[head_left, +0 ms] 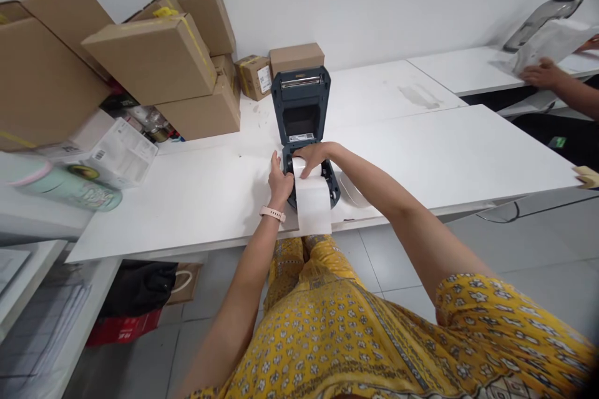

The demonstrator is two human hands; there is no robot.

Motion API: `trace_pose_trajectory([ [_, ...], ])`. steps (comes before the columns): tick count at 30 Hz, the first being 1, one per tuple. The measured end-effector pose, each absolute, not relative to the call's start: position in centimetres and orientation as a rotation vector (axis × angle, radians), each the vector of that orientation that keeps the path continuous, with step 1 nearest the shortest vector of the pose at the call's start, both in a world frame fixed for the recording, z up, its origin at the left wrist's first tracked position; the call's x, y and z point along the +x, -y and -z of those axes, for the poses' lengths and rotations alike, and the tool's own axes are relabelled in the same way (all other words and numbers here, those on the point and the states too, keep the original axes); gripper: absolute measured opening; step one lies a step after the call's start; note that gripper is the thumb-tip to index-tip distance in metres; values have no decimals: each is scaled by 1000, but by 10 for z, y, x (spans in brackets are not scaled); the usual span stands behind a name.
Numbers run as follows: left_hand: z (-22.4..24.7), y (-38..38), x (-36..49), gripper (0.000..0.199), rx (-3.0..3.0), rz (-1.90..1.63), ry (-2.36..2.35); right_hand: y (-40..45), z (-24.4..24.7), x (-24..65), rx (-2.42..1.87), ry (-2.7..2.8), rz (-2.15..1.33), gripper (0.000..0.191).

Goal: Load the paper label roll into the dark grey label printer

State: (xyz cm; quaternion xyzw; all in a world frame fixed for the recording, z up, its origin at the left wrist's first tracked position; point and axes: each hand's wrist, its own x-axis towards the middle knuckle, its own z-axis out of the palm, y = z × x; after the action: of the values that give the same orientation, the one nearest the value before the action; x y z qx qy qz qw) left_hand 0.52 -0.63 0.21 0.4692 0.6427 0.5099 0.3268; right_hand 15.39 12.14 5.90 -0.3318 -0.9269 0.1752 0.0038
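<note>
Label printer (299, 106) set open on worktop (210, 184), lid raised beyond both hands. Its left side is held by the left hand (281, 184), thumb bent at the edge. White label roll (302, 168), inside, is grasped from above by the right hand (312, 156); loose strip (313, 206) is draped nearer the wearer, over the worktop's edge.

Cartons (154, 62) stacked along wall (365, 0); mint bottle (70, 186) lying beside white box (116, 153).

No clearly readable text or numbers
</note>
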Motion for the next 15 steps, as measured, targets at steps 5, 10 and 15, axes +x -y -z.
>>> trace_pose_trajectory([
  [5,-2,7,5,101,1212,-1361,-1696,-118,-74,152,-1042,2975,-882,95],
  [10,-2,8,5,100,1177,-1357,-1695,-112,-115,192,-769,2761,-1023,97],
  [15,1,7,4,97,1174,-1385,-1676,-76,-150,289,-783,2273,-1023,100],
])
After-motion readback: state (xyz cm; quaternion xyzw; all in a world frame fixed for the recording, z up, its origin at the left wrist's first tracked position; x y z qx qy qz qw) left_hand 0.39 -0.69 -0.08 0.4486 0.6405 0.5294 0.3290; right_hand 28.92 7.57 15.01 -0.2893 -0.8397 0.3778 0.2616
